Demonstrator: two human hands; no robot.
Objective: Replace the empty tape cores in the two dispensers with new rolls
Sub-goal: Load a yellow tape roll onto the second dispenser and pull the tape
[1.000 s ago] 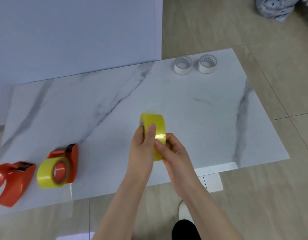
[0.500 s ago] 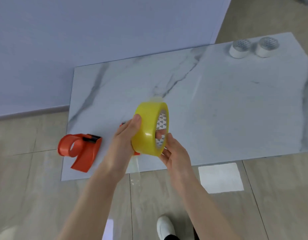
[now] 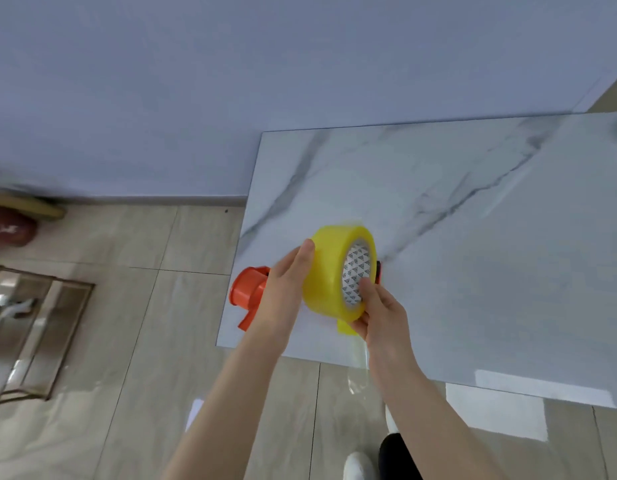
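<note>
Both hands hold a full yellow tape roll (image 3: 329,271) above the left front corner of the marble table (image 3: 473,237). My left hand (image 3: 286,292) cups its left side, thumb on the rim. My right hand (image 3: 376,313) supports it from below, with the thumb inside the patterned core. An orange dispenser (image 3: 246,292) lies on the table corner, partly hidden behind my left hand. A second dispenser sits behind the roll; only a yellow sliver (image 3: 345,328) and a dark edge of it show. A clear tape strip (image 3: 360,362) hangs off the table edge.
A grey-blue wall (image 3: 230,81) rises behind the table. Tiled floor (image 3: 127,341) lies left and in front. A glass-topped low stand (image 3: 30,323) and a dark red object (image 3: 9,228) sit at the far left. My feet (image 3: 360,462) are below.
The view has swung left, so the table now sits at right and the white cores have left the frame. The hands have carried the roll over the dispensers at the table corner.
</note>
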